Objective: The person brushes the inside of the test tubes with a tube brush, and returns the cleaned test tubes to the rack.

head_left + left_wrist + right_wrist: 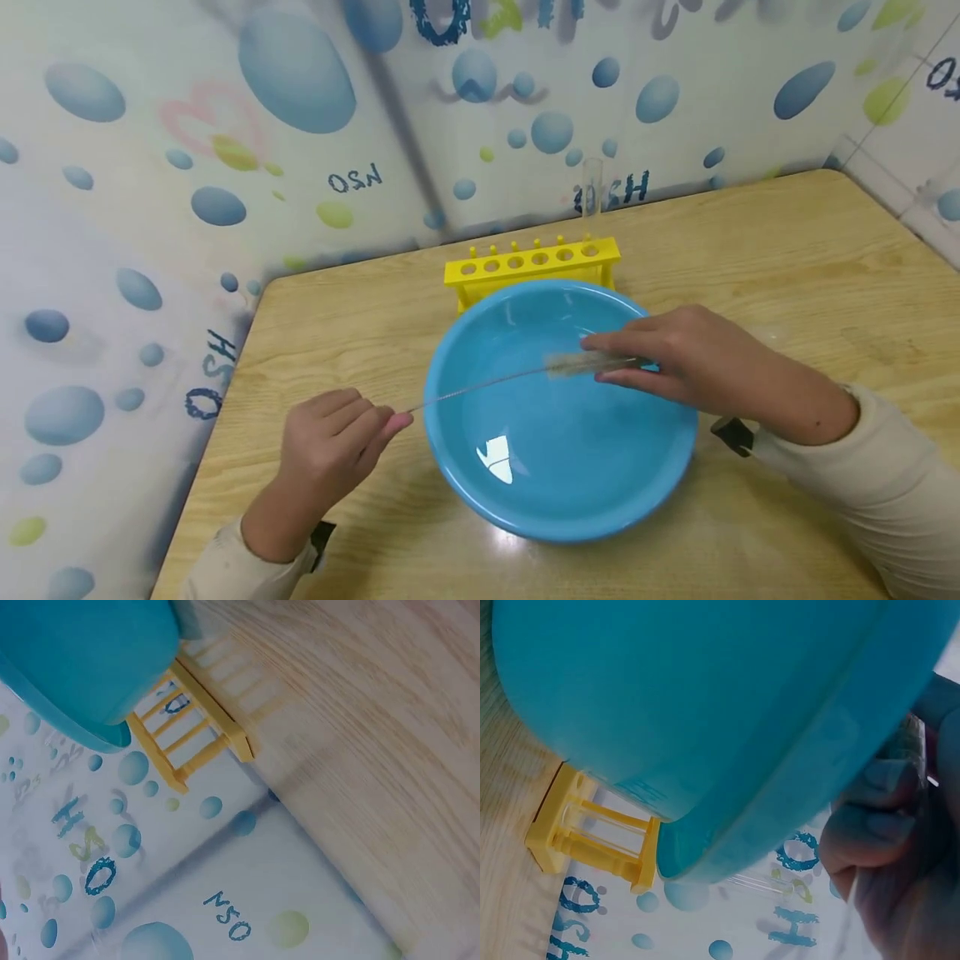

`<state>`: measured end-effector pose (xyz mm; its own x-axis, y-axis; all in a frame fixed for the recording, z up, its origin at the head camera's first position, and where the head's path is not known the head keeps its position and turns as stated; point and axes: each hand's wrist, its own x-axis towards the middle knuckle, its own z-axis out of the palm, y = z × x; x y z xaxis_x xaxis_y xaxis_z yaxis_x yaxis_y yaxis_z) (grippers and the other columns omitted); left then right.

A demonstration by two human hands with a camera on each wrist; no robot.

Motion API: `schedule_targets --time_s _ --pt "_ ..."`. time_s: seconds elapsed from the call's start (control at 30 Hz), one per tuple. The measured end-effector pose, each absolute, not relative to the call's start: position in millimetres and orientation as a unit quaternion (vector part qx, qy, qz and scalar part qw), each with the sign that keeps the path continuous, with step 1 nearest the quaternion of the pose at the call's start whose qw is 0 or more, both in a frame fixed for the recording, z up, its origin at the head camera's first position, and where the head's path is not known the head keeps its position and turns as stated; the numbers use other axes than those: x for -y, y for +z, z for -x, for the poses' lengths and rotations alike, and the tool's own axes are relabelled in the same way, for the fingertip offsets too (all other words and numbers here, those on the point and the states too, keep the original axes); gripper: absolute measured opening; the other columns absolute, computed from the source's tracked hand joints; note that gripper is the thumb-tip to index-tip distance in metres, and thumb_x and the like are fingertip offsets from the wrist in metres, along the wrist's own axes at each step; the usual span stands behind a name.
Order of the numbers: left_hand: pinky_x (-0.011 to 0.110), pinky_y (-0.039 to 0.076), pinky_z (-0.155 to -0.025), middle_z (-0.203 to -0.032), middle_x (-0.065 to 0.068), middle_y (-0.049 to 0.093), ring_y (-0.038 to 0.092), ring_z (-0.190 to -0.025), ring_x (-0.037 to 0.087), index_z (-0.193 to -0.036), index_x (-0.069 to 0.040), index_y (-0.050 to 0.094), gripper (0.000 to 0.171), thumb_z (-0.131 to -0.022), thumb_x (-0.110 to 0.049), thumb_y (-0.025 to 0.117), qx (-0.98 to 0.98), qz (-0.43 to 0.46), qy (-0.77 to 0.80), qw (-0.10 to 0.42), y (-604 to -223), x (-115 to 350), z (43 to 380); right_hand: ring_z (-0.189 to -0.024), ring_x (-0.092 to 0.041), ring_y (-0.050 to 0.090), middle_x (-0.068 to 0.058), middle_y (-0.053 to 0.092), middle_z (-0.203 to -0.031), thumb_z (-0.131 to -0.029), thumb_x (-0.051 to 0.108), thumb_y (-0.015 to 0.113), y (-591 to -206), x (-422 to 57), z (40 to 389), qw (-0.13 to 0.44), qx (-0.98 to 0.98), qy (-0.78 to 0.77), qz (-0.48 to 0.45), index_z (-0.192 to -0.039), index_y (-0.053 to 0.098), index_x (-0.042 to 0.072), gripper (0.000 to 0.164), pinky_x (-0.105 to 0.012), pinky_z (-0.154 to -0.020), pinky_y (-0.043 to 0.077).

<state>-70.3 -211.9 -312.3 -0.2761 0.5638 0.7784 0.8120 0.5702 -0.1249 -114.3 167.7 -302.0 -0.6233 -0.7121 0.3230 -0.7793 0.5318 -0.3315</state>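
Observation:
A test tube brush (581,364) with a long twisted-wire handle spans the air above a round blue basin (480,500). My left hand (330,446) pinches the wire's end just outside the basin's left rim. Over the basin's right side, my right hand (667,358) holds the bristled end between thumb and fingers. In the right wrist view that right hand (889,832) shows curled fingers beside the basin's rim, and the brush is mostly hidden. The left wrist view does not clearly show the left hand.
Behind the basin stands a yellow test tube rack (532,267) with one upright clear test tube (592,196) at its right end. Both rest on a wooden table (787,250) against a patterned wall (405,125). A bright reflection shows inside the basin.

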Motion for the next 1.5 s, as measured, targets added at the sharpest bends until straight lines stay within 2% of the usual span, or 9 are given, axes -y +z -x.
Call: schedule_targets --time_s 0.23,0.33,0.5,0.6,0.7,0.93,1.1,1.23,1.5 --pt "0.019 0.042 -0.042 -0.050 0.000 0.054 0.042 -0.044 0.008 -0.060 -0.007 0.063 0.050 -0.103 -0.031 0.057 0.801 0.423 -0.169 0.389 -314 209 68 -0.070 0.003 0.062 0.009 0.076 -0.092 -0.083 0.023 0.083 -302 -167 114 0.065 0.871 0.230 -0.429 -0.124 0.071 0.018 0.043 -0.014 -0.062 0.052" --pt "0.014 0.034 -0.042 -0.050 -0.006 0.047 0.036 -0.046 0.000 -0.062 -0.013 0.060 0.043 -0.103 -0.025 0.057 0.856 0.351 -0.282 0.254 -313 207 64 -0.062 0.002 0.054 0.009 0.071 -0.080 -0.078 0.022 0.086 -304 -166 116 0.129 0.866 0.203 -0.439 -0.122 0.073 0.018 0.047 -0.014 -0.055 0.045" --pt "0.022 0.030 -0.038 -0.049 -0.007 0.044 0.035 -0.044 0.003 -0.062 -0.015 0.055 0.043 -0.105 -0.023 0.054 0.886 0.184 -0.424 -0.026 -303 202 61 -0.054 -0.002 0.045 0.005 0.061 -0.068 -0.094 0.040 0.069 -309 -165 117 0.221 0.854 0.156 -0.445 -0.120 0.074 0.018 0.034 -0.016 -0.048 0.036" --pt "0.025 0.029 -0.038 -0.050 -0.004 0.046 0.037 -0.044 0.008 -0.062 -0.009 0.055 0.049 -0.106 -0.031 0.050 0.881 0.140 -0.440 -0.101 -300 200 62 -0.054 -0.003 0.044 0.005 0.061 -0.067 -0.088 0.034 0.077 -310 -166 118 0.232 0.854 0.144 -0.443 -0.120 0.074 0.018 0.035 -0.017 -0.047 0.036" --pt "0.023 0.032 -0.039 -0.049 -0.005 0.047 0.038 -0.044 0.006 -0.063 -0.010 0.057 0.045 -0.105 -0.026 0.052 0.883 0.165 -0.436 -0.059 -304 197 62 -0.054 -0.003 0.049 0.005 0.065 -0.070 -0.073 0.022 0.088 -307 -165 118 0.220 0.860 0.144 -0.437 -0.119 0.074 0.017 0.049 -0.016 -0.048 0.038" --pt "0.011 0.032 -0.044 -0.052 -0.006 0.049 0.036 -0.049 0.002 -0.064 -0.011 0.062 0.044 -0.103 -0.030 0.055 0.860 0.368 -0.236 0.263 -320 190 69 -0.068 -0.002 0.065 0.006 0.076 -0.089 -0.080 0.023 0.084 -303 -165 115 0.097 0.878 0.206 -0.421 -0.123 0.072 0.016 0.045 -0.015 -0.059 0.051" --pt "0.015 0.036 -0.043 -0.049 -0.002 0.054 0.037 -0.046 0.008 -0.066 -0.008 0.064 0.045 -0.103 -0.032 0.056 0.813 0.425 -0.165 0.363 -322 187 75 -0.067 0.001 0.061 0.007 0.076 -0.088 -0.083 0.026 0.082 -302 -163 113 0.072 0.882 0.211 -0.415 -0.123 0.072 0.017 0.042 -0.014 -0.058 0.049" --pt "0.012 0.033 -0.044 -0.051 -0.002 0.052 0.037 -0.048 0.006 -0.065 -0.009 0.061 0.046 -0.104 -0.033 0.054 0.825 0.405 -0.207 0.335 -325 183 74 -0.063 0.002 0.056 0.008 0.073 -0.082 -0.081 0.024 0.084 -304 -164 112 0.100 0.878 0.205 -0.420 -0.122 0.073 0.017 0.043 -0.014 -0.055 0.045" --pt "0.017 0.039 -0.041 -0.052 -0.008 0.047 0.041 -0.047 -0.001 -0.064 -0.013 0.057 0.037 -0.102 -0.013 0.059 0.875 0.246 -0.413 0.058 -319 167 67 -0.055 -0.003 0.048 0.005 0.064 -0.069 -0.074 0.023 0.088 -306 -164 114 0.206 0.877 0.141 -0.410 -0.118 0.075 0.018 0.046 -0.016 -0.048 0.036"
